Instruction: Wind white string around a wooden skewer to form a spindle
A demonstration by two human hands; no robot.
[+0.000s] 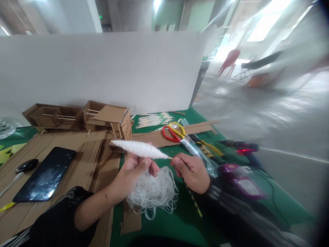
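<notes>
Right side of frame is badly smeared: the tool with a red light [245, 150] is too blurred to identify, same for the purple items [238, 180] below it; chairs at upper right only roughly readable. Yellow papers [6, 154] cut by the left edge. Left sleeve [64, 219] runs off lower left. Left hand covers the top of the white cord pile [158, 197], so can't trace whether any strand runs from it to the spindle.

White spindle [142, 149] sits mid-frame, above the pile, slightly tilted, right end lower. Whatever is under the winding is hidden; only a thin stick end shows at right.

Left hand [133, 170]: fingers curled around the spindle's middle from below, thumb bent in front near its lower edge. Some fingertips hidden behind it, so full contact not readable.

Right hand [194, 172]: thumb and index pinched on the thin right end; other fingers folded into the palm, tips out of sight.

Red-and-yellow-handled scissors [173, 132] just above the right hand, blades partly under clear plastic. Black phone [46, 175] lies on cardboard at left.
</notes>
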